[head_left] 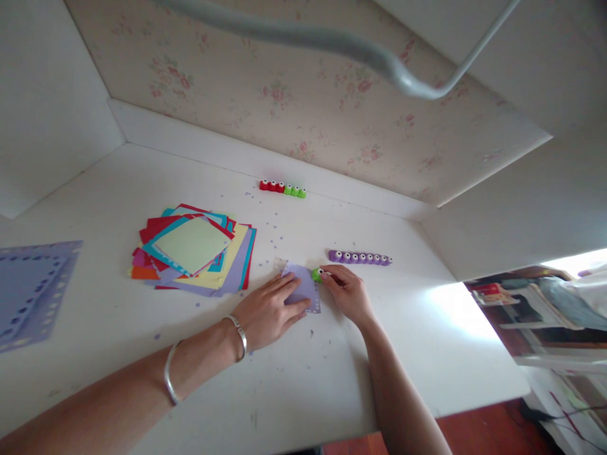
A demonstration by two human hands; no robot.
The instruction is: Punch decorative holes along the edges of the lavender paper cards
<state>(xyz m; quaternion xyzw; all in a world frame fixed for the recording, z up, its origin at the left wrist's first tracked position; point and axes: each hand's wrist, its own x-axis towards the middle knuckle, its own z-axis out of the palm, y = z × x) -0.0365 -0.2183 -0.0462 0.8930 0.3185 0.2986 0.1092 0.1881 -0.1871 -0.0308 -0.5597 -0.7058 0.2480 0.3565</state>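
Note:
A small purple sheet of paper [297, 285] with punched holes along its edges lies on the white table. My left hand [270, 309] rests flat on it, fingers stretched out and apart. My right hand [348, 292] grips a green craft punch [317, 275] between thumb and fingers, at the sheet's right edge. Two silver bangles circle my left wrist and forearm. A row of purple craft punches [360, 257] stands just beyond my right hand. To the left of the sheet lies a stack of coloured papers [194, 246].
Red and green craft punches [283, 188] stand in a row near the back wall. Punched purple sheets [33, 291] lie at the far left. Small paper bits are scattered on the table [199, 373]. A pale curved bar [303, 31] crosses overhead.

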